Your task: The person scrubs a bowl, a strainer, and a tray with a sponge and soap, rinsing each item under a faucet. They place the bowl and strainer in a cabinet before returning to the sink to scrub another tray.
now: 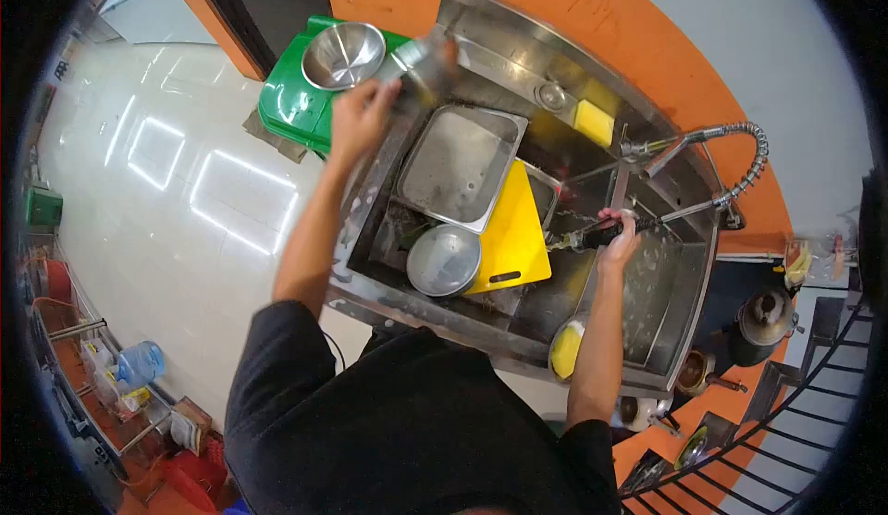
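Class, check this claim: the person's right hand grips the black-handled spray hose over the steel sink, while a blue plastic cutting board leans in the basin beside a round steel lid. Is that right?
Not quite. The head view shows the plastic cutting board is yellow, not blue. The rest holds: the right hand grips the black-handled spray hose over the steel sink, and the board leans beside the round steel lid.

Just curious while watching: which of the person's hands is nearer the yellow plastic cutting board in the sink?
Right. The right hand, gripping the black sprayer handle, is just beside the yellow plastic cutting board. The left hand is raised farther away, holding a blurred metal item.
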`<move>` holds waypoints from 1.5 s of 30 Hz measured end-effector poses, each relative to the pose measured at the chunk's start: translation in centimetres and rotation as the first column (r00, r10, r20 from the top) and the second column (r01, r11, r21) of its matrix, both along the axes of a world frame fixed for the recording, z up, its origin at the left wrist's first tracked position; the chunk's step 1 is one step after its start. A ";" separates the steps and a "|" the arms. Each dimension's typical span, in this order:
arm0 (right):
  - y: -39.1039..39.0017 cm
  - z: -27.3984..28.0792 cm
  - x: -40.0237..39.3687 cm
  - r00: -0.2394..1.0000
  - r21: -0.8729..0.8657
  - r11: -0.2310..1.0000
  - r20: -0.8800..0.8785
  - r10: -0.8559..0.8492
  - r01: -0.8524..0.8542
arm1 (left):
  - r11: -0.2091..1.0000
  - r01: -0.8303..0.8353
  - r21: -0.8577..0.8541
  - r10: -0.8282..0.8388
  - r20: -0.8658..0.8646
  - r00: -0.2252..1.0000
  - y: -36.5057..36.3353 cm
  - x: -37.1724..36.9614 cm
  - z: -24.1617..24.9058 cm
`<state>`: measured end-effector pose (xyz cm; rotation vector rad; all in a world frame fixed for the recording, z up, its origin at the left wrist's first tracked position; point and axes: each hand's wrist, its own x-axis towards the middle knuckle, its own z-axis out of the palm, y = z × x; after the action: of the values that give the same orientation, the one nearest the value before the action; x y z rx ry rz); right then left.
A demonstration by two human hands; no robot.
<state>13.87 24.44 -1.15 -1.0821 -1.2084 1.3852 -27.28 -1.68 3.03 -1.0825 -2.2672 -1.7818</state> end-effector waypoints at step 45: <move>-4.8 5.9 -2.8 0.887 -0.181 0.970 -0.456 0.065 -0.164 | 0.402 0.362 -0.841 -0.126 0.340 0.932 -4.3 11.9 -23.7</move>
<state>11.03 19.61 4.79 -0.7764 -0.8060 1.7739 -15.33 -6.02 -20.71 -1.4149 -3.4921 -0.5475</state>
